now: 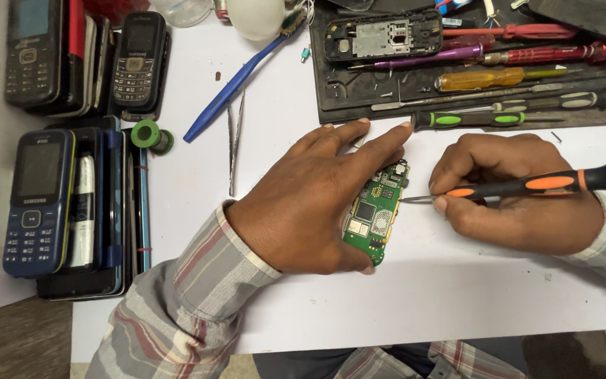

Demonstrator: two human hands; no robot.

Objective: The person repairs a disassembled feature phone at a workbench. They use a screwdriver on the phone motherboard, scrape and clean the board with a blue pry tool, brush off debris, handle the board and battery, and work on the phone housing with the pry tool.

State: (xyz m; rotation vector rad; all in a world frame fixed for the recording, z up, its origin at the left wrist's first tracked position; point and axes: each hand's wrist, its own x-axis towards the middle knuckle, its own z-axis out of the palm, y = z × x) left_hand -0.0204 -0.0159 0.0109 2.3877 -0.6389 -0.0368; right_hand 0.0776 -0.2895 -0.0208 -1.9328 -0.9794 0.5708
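Note:
My left hand [310, 196] grips a small green phone circuit board [376, 214] by its edges, tilted on edge above the white table [429, 295]. My right hand [510, 193] holds a black screwdriver with orange grip patches [534, 184]. Its metal tip touches the board's right edge near the top. Both sleeves are plaid.
A black mat [359, 95] at the back holds an opened phone shell [384, 35] and several screwdrivers. Tweezers [234, 144], a blue toothbrush [236, 84] and a green solder spool [150, 135] lie left of my hands. Keypad phones [36, 200] are stacked at far left.

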